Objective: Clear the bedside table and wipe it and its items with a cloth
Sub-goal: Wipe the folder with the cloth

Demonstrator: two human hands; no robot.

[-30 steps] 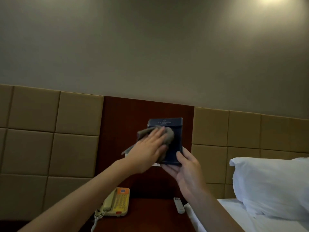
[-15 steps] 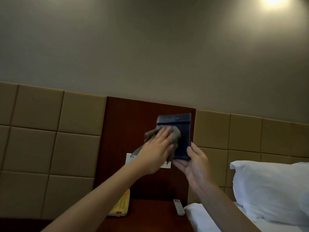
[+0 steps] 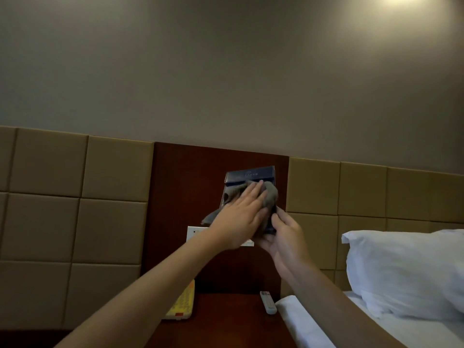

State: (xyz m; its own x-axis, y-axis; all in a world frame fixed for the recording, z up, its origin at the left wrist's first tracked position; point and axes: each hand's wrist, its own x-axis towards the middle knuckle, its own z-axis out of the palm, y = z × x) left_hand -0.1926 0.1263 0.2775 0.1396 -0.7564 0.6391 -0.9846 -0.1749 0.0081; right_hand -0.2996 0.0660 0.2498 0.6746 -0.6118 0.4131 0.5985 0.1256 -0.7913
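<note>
I hold a dark blue box [image 3: 251, 175] up in front of the wooden headboard panel. My right hand [image 3: 282, 234] grips its lower right corner from below, fingers curled round the edge. My left hand [image 3: 238, 219] lies flat with straight fingers on a grey cloth [image 3: 270, 194], pressing it against the box's front face. The cloth covers most of that face and one end hangs off to the left. Far below lies the dark wooden bedside table [image 3: 226, 320].
A yellow telephone [image 3: 182, 306] and a white remote control [image 3: 268, 302] lie on the table. A white wall socket plate [image 3: 194, 233] sits on the wooden panel behind my hands. To the right are the bed and a white pillow [image 3: 406, 272]. Padded beige panels line the wall.
The box has tilted so its top edge leans away and its lower part sits deeper in my right hand. My left hand with the cloth has slid slightly right across the face.
</note>
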